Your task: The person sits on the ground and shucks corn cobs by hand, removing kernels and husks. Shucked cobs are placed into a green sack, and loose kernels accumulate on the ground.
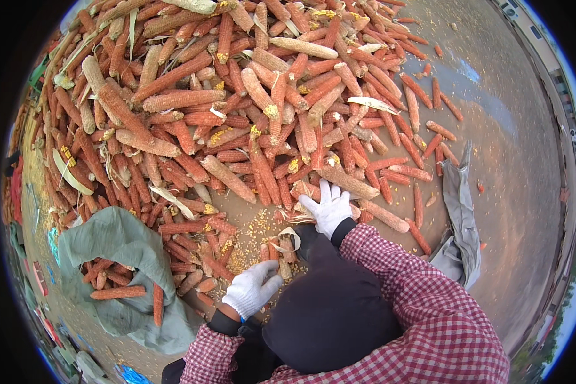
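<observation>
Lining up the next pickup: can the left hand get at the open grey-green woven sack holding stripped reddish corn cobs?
Probably yes. The white-gloved left hand sits just right of the grey-green woven sack, whose open mouth faces it. Only a few loose reddish corn cobs lie on the ground between, nothing blocking.

We are wearing white knit gloves on both hands, the left hand (pixel 251 291) and the right hand (pixel 328 208). Our sleeves (pixel 429 301) are showing a red and white check pattern, with black cuffs. The heap of corn cobs (pixel 237 115) is glowing rusty orange-red, with some cobs paler tan. Loose kernels (pixel 253 230) are showing yellow against the brown ground (pixel 505 192). A dull green sack (pixel 118 246) is lying open, and a grey sack (pixel 461 217) is lying crumpled.
</observation>
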`<state>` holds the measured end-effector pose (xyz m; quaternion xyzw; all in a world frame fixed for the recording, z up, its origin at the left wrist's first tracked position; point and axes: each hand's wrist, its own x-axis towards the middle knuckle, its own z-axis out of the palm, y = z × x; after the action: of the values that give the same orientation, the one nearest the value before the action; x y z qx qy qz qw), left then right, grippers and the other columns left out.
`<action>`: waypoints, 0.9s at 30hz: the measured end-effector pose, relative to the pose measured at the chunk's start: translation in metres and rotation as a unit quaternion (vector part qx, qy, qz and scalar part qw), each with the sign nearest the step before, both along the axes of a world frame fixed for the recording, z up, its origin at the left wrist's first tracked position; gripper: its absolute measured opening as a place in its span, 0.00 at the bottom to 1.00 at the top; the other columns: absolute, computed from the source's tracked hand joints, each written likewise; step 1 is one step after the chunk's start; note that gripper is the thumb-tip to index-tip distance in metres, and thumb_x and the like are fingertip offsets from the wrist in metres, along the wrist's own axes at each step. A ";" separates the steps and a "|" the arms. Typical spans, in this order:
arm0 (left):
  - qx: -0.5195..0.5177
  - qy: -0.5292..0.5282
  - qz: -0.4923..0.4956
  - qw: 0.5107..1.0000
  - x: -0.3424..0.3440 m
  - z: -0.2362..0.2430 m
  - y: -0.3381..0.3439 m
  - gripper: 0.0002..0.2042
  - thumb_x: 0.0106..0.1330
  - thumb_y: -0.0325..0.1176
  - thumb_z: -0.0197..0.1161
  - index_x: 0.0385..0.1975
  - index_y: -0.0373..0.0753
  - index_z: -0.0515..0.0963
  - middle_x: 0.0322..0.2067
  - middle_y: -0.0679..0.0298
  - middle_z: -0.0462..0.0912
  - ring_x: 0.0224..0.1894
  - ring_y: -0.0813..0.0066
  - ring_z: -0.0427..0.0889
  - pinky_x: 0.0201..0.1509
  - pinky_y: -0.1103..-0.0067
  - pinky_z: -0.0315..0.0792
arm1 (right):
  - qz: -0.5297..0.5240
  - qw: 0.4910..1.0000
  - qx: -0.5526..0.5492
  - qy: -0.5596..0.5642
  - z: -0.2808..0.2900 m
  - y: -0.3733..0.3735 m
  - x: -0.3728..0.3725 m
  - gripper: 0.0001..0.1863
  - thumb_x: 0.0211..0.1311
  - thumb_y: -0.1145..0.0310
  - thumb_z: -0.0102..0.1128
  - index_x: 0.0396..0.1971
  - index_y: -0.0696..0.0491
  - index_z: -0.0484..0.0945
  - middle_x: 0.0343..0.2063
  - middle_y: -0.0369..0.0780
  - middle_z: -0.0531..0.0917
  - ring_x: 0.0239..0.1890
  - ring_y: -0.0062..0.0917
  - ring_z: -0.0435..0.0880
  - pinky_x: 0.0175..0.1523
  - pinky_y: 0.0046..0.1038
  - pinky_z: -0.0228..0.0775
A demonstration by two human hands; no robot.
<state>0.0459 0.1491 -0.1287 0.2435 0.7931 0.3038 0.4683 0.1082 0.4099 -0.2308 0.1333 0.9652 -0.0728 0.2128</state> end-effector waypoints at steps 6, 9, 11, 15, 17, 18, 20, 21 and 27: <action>0.061 -0.086 0.084 0.991 0.011 -0.006 0.039 0.19 0.69 0.37 0.63 0.56 0.35 0.76 0.42 0.54 0.86 0.44 0.64 0.86 0.51 0.73 0.78 | -0.001 0.999 -0.039 -0.012 0.013 0.023 -0.022 0.39 0.50 0.60 0.67 0.67 0.29 0.68 0.61 0.54 0.68 0.55 0.50 0.77 0.58 0.43 0.72; 0.052 -0.092 0.072 0.992 0.007 -0.009 0.035 0.19 0.71 0.36 0.63 0.56 0.33 0.76 0.45 0.56 0.86 0.47 0.69 0.85 0.53 0.75 0.78 | -0.014 0.994 -0.107 -0.010 0.019 0.038 -0.020 0.41 0.47 0.59 0.70 0.66 0.32 0.68 0.57 0.54 0.71 0.53 0.50 0.79 0.57 0.44 0.74; 0.088 -0.168 0.164 0.968 0.004 -0.017 0.031 0.20 0.71 0.35 0.63 0.58 0.32 0.74 0.46 0.57 0.85 0.48 0.71 0.84 0.55 0.76 0.77 | -0.064 0.980 -0.186 -0.010 0.040 0.044 -0.018 0.46 0.41 0.55 0.74 0.67 0.41 0.67 0.55 0.54 0.74 0.53 0.50 0.80 0.58 0.43 0.75; 0.168 -0.295 0.328 0.882 -0.004 -0.014 0.038 0.27 0.71 0.40 0.65 0.62 0.28 0.69 0.51 0.57 0.82 0.51 0.68 0.83 0.59 0.73 0.75 | -0.273 0.669 -0.679 0.130 0.045 0.053 -0.001 0.55 0.40 0.76 0.80 0.71 0.47 0.58 0.58 0.39 0.75 0.58 0.27 0.77 0.60 0.31 0.72; 0.219 -0.297 0.346 0.863 -0.010 -0.008 0.050 0.37 0.68 0.38 0.67 0.72 0.33 0.55 0.63 0.50 0.71 0.63 0.60 0.75 0.66 0.68 0.70 | -0.295 0.525 -0.786 0.139 0.039 0.054 -0.001 0.60 0.36 0.75 0.82 0.73 0.50 0.55 0.65 0.39 0.70 0.65 0.27 0.71 0.68 0.33 0.66; 0.238 -0.286 0.363 0.854 -0.008 -0.003 0.057 0.40 0.67 0.35 0.68 0.74 0.34 0.51 0.66 0.49 0.67 0.65 0.59 0.72 0.68 0.68 0.68 | -0.289 0.520 -0.793 0.132 0.037 0.055 -0.002 0.60 0.37 0.76 0.82 0.73 0.49 0.54 0.64 0.38 0.71 0.64 0.26 0.72 0.66 0.32 0.68; 0.291 -0.270 0.386 0.833 -0.010 0.004 0.067 0.52 0.61 0.32 0.72 0.78 0.41 0.38 0.72 0.46 0.55 0.70 0.54 0.64 0.74 0.65 0.60 | -0.272 0.508 -0.810 0.110 0.051 0.041 -0.021 0.62 0.39 0.79 0.82 0.74 0.46 0.51 0.61 0.37 0.73 0.61 0.25 0.75 0.62 0.30 0.72; 0.327 -0.245 0.390 0.825 -0.011 0.008 0.072 0.52 0.61 0.30 0.72 0.78 0.41 0.37 0.72 0.47 0.55 0.70 0.54 0.64 0.73 0.65 0.62 | -0.269 0.555 -0.783 0.082 0.064 0.031 -0.028 0.60 0.38 0.75 0.84 0.73 0.47 0.54 0.62 0.38 0.73 0.63 0.26 0.73 0.65 0.33 0.69; 0.383 -0.250 0.509 0.729 -0.028 0.023 0.080 0.23 0.71 0.23 0.59 0.65 0.42 0.66 0.59 0.58 0.76 0.61 0.66 0.76 0.61 0.67 0.77 | 0.054 0.815 -0.538 0.207 0.124 -0.024 -0.070 0.51 0.32 0.63 0.85 0.64 0.48 0.70 0.60 0.44 0.76 0.64 0.41 0.71 0.70 0.41 0.64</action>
<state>0.0183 0.2288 -0.1057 -0.1229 0.4688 0.8248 0.2912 0.0385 0.3859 -0.1063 -0.0731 0.7987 -0.5952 0.0498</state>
